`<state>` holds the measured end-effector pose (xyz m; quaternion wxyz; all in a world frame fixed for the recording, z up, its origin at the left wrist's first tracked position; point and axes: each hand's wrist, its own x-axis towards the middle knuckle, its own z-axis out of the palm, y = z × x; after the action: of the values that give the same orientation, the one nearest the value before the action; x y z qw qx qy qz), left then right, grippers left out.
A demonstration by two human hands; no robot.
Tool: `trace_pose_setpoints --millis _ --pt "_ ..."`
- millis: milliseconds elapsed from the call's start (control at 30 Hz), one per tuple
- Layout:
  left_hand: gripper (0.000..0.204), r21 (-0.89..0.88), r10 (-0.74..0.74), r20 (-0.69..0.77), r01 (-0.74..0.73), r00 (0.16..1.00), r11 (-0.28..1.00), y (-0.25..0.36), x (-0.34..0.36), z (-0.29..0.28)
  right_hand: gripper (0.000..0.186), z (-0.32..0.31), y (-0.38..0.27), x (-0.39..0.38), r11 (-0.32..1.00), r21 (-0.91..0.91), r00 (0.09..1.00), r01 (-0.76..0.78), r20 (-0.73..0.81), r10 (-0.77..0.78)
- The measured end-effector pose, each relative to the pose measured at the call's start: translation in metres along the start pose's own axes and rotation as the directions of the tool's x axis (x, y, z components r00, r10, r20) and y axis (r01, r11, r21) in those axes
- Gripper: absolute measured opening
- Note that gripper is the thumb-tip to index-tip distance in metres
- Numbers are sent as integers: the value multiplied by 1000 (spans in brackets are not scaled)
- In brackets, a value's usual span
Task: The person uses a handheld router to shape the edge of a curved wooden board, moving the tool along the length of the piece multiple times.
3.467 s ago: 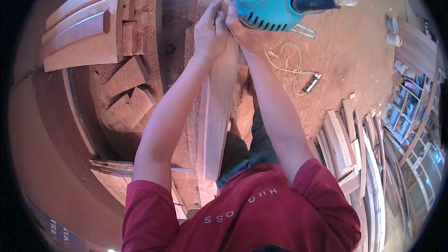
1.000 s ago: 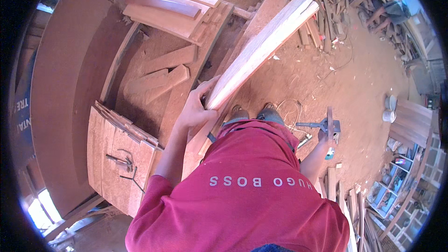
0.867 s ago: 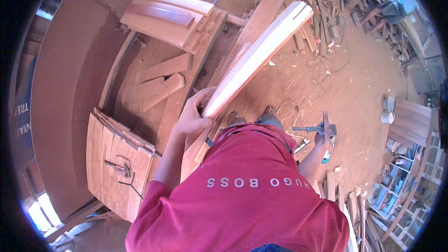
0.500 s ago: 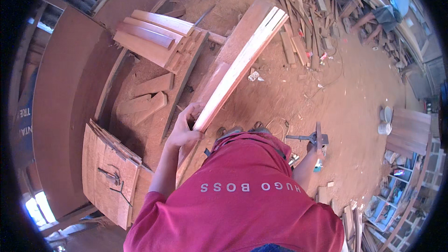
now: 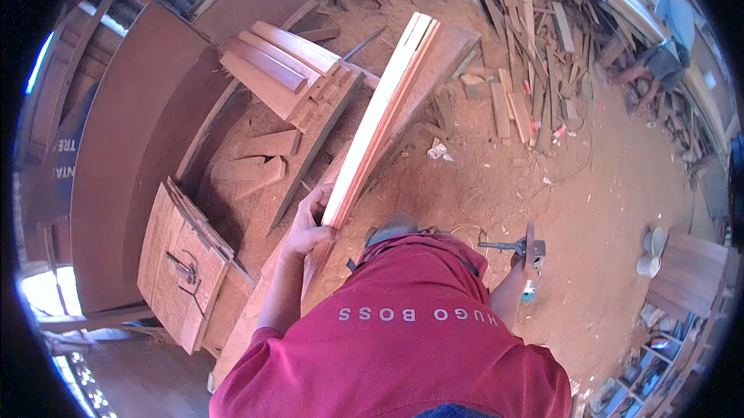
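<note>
My left hand is closed round the near end of a long, narrow wooden board, thumb over its edge. The board slants up and away, its pale edge lit and its side reddish brown. Beneath it runs a wider, dusty plank. Low at my right side, my right hand is closed on a dark tool with a thin rod pointing left. A teal part shows below the wrist. Most of the right fingers are hidden behind the tool and forearm.
Stacked boards lie on a bench at the upper left. Short offcuts rest on the sawdust nearby. A wooden panel with metal tools stands at left. Scrap wood is heaped at the back. Another person bends at the far right.
The board in my left hand has rolled and swung, its far end shifting left, so the plank beneath shows to its right. The view has turned slightly. My right hand keeps its hold.
</note>
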<state>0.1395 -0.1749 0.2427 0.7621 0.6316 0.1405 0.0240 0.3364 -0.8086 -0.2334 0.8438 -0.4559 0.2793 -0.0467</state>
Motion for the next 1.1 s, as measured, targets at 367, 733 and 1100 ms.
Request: trace_pose_setpoints --millis 367,733,1100 --pt "87 205 57 -312 9 948 979 15 -50 0 45 148 39 -94 831 -543 987 -117 26 156" --pt "93 167 73 -283 -26 956 986 -13 -23 19 48 102 -8 -45 995 -7 995 -95 -16 95" --pt "91 237 143 -261 -80 955 968 -13 -6 32 48 77 13 -25 988 113 993 -104 -45 110"
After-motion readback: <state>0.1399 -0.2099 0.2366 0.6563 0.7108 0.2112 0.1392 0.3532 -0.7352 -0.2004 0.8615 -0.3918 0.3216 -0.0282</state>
